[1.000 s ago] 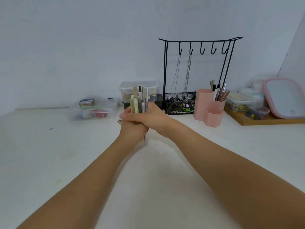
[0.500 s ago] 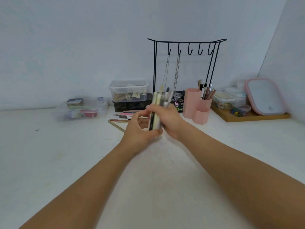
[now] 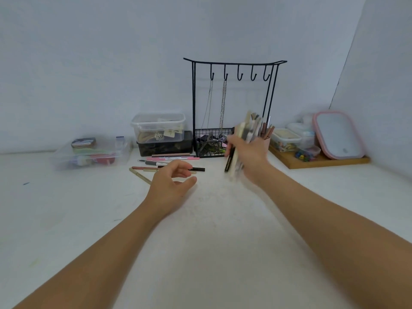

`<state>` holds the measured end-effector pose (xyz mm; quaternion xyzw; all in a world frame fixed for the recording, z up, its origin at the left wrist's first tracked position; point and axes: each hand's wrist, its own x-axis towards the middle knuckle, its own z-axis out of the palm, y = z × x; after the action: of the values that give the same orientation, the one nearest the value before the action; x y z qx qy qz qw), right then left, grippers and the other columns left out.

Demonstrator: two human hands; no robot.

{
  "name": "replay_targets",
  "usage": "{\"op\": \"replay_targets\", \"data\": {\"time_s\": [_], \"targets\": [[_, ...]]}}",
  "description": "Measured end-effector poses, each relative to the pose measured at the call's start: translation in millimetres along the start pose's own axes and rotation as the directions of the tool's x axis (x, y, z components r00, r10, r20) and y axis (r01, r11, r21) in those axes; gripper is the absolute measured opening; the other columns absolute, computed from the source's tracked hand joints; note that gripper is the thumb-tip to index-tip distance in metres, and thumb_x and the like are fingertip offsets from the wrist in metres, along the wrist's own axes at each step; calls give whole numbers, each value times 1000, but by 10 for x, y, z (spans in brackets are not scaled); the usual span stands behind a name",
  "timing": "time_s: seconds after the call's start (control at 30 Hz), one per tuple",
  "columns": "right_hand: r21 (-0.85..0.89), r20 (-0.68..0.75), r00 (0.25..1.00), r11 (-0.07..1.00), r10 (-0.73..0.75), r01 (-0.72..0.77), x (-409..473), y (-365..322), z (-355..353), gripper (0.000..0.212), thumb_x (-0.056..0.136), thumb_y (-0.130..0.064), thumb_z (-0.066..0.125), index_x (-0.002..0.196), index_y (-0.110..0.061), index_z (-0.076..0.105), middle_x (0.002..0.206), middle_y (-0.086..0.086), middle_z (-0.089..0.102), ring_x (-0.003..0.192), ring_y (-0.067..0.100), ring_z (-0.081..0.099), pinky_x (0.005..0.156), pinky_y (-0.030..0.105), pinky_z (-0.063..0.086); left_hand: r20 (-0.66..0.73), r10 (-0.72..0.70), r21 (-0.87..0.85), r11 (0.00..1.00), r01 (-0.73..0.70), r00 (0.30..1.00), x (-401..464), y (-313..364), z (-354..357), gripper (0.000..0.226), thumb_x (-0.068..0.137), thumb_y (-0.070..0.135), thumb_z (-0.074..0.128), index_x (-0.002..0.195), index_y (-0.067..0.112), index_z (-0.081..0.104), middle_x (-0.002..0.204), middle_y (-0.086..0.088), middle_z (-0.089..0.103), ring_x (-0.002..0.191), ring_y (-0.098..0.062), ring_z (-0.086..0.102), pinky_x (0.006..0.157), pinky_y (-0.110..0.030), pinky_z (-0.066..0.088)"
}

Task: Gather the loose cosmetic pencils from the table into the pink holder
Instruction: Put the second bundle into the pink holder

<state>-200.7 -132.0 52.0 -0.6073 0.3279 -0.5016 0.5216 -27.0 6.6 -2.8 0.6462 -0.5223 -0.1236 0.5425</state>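
My right hand [image 3: 250,156] grips a blurred bundle of cosmetic pencils [image 3: 242,139], held nearly upright right in front of the pink holder [image 3: 267,140]. The hand and bundle hide most of the holder; only a sliver with several brown pencils sticking out shows. My left hand [image 3: 171,181] hovers low over the table with its fingers curled apart and nothing in it. Just beyond it several loose pencils [image 3: 169,162] lie on the white table [image 3: 200,241], pink, brown, black and beige ones.
A black wire jewellery stand [image 3: 231,103] with hanging chains and a basket stands behind the pencils. Stacked plastic boxes [image 3: 159,132] sit to its left, a flat clear box [image 3: 91,153] further left. A wooden tray [image 3: 321,160] with containers and a pink-rimmed lid is at the right.
My left hand has let go of the bundle and dropped toward the loose pencils. My right hand has carried the bundle to the right, up to the pink holder.
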Motion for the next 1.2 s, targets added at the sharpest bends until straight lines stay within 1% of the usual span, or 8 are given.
{"op": "replay_targets", "data": {"time_s": [0.1,0.2,0.4,0.57,0.7,0.87,1.1,1.2], "targets": [[-263,-114,982,958,-149,115,324,-325,-245,8,84,-20,71,81,-13,68,59,-4,68,54,11,68,54,27,56,-5,-2,0,1000,2,1000,14,-5,6,20,86,19,79,100,29,68,94,8,73,90,3,66,71,-5,45],[-531,-56,993,845,-103,58,480,-427,-333,14,84,-21,72,79,-16,61,64,0,66,48,9,66,52,27,51,8,5,5,1000,-5,1000,3,8,2,19,87,19,78,100,27,68,94,9,72,90,3,65,71,-5,45],[-716,14,997,695,-75,62,493,-475,-340,24,90,-21,68,72,-17,53,63,2,60,30,1,55,32,12,36,-5,-9,-19,1000,9,1000,-14,24,-23,18,88,18,78,102,25,69,94,8,73,90,1,66,74,-6,44],[-684,34,999,729,-16,35,446,-605,-341,16,84,-15,70,77,-12,56,66,5,63,40,8,60,39,17,45,-16,-24,-42,999,24,1000,-22,28,-27,17,87,16,78,101,23,70,93,5,73,87,2,65,71,-1,41],[-278,-83,991,957,-109,82,578,-870,-328,18,86,-9,71,99,2,65,78,10,71,49,13,66,54,27,56,-19,-32,-42,999,31,999,-19,40,-30,17,88,16,78,101,24,69,94,5,73,87,3,64,70,1,40],[4,-178,972,987,-155,158,746,-834,-123,11,91,-6,66,98,2,64,70,11,66,56,19,62,61,31,58,-11,-40,-31,999,40,999,-30,57,-30,16,89,18,77,101,26,69,95,8,72,91,-1,66,72,-3,42],[-233,-137,984,970,-110,76,840,-525,18,18,91,-5,65,106,5,63,75,13,66,56,18,62,62,32,59,-6,-38,-46,998,38,999,-26,41,-36,16,89,19,76,101,26,69,95,8,72,89,1,65,72,-5,44],[-410,-103,991,911,-84,34,850,-478,31,6,85,-9,67,88,-6,63,73,10,66,52,16,62,52,29,53,-3,-33,-51,998,32,999,-32,51,-34,15,89,17,76,101,24,69,96,5,72,92,-4,66,72,-3,43]]}}
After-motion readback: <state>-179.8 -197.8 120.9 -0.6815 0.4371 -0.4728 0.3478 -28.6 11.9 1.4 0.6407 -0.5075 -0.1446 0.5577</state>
